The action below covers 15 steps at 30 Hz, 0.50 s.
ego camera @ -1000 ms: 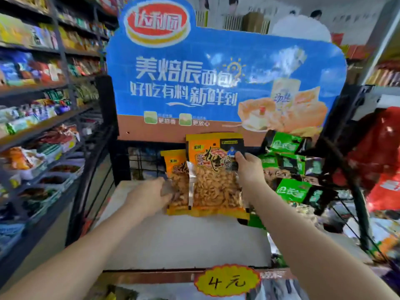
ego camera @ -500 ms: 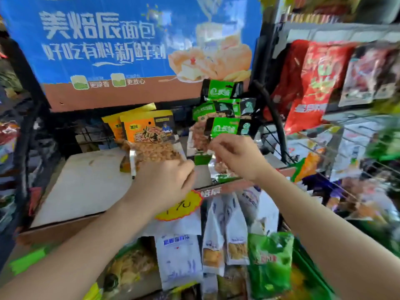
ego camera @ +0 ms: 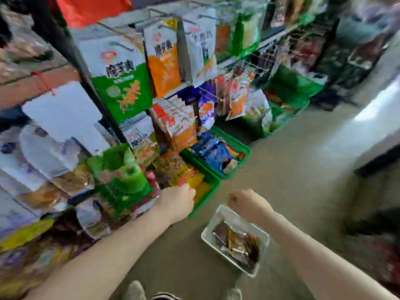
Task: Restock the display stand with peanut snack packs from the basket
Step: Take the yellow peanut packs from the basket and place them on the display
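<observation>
1. The floor (ego camera: 281, 161) is the largest surface here, a plain grey-tan stretch that runs from the bottom edge to a bright, washed-out patch at the far right.
2. The display stand (ego camera: 71, 57), a dark-framed rack hung with snack bags, fills the whole left and top; the white basket sits on the floor in front of its foot.
3. Hanging bags (ego camera: 123, 83) in white, green and orange crowd the rack's hooks above and behind the basket; their print is too smeared to read.
4. Green crates (ego camera: 236, 148) of mixed packets stand on the floor at the rack's base, beyond the basket.
5. The white basket (ego camera: 207, 232) is a small rectangular tub; dark and silvery packs (ego camera: 238, 243) lie inside it, too blurred to say whether they are the peanut packs.
6. The left hand (ego camera: 176, 201) hangs to the left of the basket, over the near crate's edge, its fingers curled inward; whether it grips anything I cannot tell.
7. The right hand (ego camera: 249, 203) hovers just above the basket's far end, fist loosely curled; the blur hides whether it holds something.
8. Shoe tips (ego camera: 136, 289) poke in below the basket, cut off by the bottom edge.
9. The whole view is motion-blurred and blocky, worst at the left and the right margins.
</observation>
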{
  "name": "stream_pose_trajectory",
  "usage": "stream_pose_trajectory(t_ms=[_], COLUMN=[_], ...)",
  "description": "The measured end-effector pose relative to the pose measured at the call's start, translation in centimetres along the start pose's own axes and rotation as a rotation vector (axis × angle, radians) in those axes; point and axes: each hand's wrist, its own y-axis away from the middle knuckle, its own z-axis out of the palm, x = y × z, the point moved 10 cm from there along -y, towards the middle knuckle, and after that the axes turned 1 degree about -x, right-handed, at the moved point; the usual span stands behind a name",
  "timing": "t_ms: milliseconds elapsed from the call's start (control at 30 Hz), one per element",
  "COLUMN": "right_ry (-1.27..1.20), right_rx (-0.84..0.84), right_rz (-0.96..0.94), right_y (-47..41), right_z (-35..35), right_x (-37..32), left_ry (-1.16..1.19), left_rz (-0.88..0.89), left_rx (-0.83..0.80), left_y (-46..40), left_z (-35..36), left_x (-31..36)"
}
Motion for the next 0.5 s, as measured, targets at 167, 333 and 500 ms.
stream_pose_trajectory(t_ms=[167, 333, 500], right_ry=[-0.19, -0.315, -0.352], right_rx=[-0.016, -0.112, -0.191], right_rz=[0.257, 0.52, 0.64], right_y=[1.1, -0.4, -5.7], right_z=[7.9, 21.0, 34.7], right_x=[15.5, 28.4, 37.4], left_ry=[-0.016, 0.0, -0.018], left_rz=[0.065, 0.06, 0.06], left_rx=[-0.358, -0.62, -0.727], left_y=[-4.9, -10.4, -17.4], left_z=[14.3, 29.8, 46.3], left_x=[8.3, 11.4, 11.6])
